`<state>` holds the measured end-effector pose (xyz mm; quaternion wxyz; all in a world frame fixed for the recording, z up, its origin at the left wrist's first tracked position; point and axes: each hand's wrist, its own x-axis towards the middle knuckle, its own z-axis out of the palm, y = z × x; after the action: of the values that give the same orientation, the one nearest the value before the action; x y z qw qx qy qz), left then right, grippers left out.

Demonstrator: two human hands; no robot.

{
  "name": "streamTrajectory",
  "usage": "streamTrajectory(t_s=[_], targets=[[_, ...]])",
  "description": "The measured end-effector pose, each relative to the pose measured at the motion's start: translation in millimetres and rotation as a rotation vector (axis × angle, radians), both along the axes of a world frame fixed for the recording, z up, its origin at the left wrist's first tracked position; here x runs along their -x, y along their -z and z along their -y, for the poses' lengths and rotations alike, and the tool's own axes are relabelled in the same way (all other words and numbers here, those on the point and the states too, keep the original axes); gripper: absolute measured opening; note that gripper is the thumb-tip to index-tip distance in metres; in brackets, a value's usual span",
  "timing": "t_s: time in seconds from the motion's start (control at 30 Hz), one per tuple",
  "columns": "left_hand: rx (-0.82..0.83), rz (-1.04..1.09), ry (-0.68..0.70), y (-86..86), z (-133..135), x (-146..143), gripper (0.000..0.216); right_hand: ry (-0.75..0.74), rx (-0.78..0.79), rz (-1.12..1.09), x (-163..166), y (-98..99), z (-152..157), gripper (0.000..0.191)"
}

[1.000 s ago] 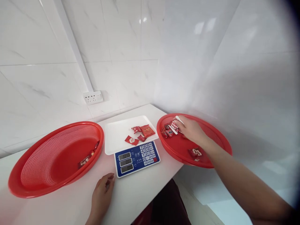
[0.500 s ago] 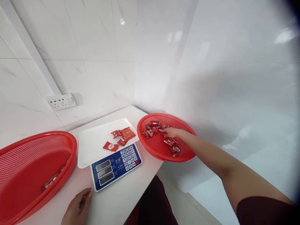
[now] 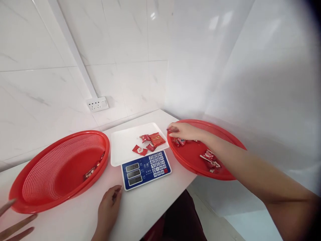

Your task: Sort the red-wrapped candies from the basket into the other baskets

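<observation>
My right hand (image 3: 183, 131) reaches over the left rim of the right red basket (image 3: 225, 136), fingers pinched on a red candy packet (image 3: 172, 129). More red candy packets (image 3: 210, 159) lie inside that basket. Just left of it, a blue digital scale (image 3: 146, 169) carries a white tray (image 3: 122, 144) with several red candy packets (image 3: 150, 143). My left hand (image 3: 108, 209) rests on the white table in front of the scale, fingers loosely curled, holding nothing.
A large red basket (image 3: 50, 147) sits at the left with a few packets (image 3: 93, 169) in it. Another person's fingers (image 3: 13, 222) show at the bottom left corner. A wall socket (image 3: 98, 104) is behind. The table edge runs close to my body.
My right hand has lifted out of the right basket's candy pile and moved left to its rim with a packet. The view swung right, then back left. Fingers appeared at the bottom left.
</observation>
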<state>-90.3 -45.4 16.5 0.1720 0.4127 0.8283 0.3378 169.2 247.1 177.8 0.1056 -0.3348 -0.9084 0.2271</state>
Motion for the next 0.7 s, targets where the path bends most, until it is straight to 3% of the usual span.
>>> streamTrajectory(t_s=[0.13, 0.27, 0.33, 0.4, 0.53, 0.6, 0.7], targets=[[-0.032, 0.017, 0.017, -2.7, 2, -3, 0.034, -0.126, 0.025, -0.02, 57, 7.3, 20, 0.039], [-0.07, 0.012, 0.022, -2.2, 4, -4, 0.032, -0.103, 0.02, 0.129, 88, 26.9, 29, 0.078], [-0.084, -0.004, 0.03, -1.0, 4, -4, 0.031, -0.095, 0.013, 0.214, 97, 36.3, 35, 0.089], [-0.083, -0.029, 0.039, -0.6, 4, -4, 0.03, -0.112, -0.017, 0.247, 106, 44.4, 43, 0.087], [-0.05, -0.047, 0.055, -2.0, 5, -4, 0.029, -0.173, -0.115, 0.184, 128, 54.7, 56, 0.062], [-0.051, -0.046, 0.067, -2.5, 6, -4, 0.028, -0.208, -0.142, 0.16, 139, 55.3, 57, 0.052], [-0.071, -0.044, 0.064, -2.9, 6, -4, 0.027, -0.237, -0.113, 0.158, 146, 47.1, 56, 0.054]])
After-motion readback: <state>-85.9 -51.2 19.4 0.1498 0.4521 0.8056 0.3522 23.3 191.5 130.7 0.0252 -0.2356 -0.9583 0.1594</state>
